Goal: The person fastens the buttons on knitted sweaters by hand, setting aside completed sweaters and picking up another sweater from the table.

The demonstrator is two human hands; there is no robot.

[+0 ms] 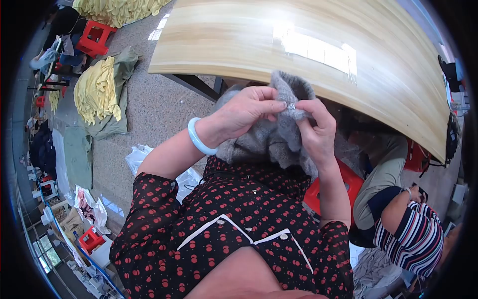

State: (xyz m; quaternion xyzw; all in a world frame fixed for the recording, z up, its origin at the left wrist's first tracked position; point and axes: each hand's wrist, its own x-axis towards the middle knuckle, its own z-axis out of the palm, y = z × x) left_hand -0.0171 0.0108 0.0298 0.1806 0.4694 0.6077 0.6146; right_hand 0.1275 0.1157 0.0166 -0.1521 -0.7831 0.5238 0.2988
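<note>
A grey knitted garment [271,137] hangs from both hands and gathers over my lap, its upper part raised by the table edge. My left hand [249,107], with a pale blue bangle on the wrist, pinches the knit between thumb and forefinger. Facing it, my right hand [318,127] grips the same knit with fingertips closed. Between the two thumbs sits a small shiny silvery piece [291,106], perhaps a button; it is too small to tell. The fingertips partly cover it.
Ahead stands a wood-grain table [224,37] with its edge close to my hands. A person in a striped top [411,234] sits at the right. Yellow fabric [97,89] lies at the left near a red stool [95,38]. Another red stool [343,187] is beside me.
</note>
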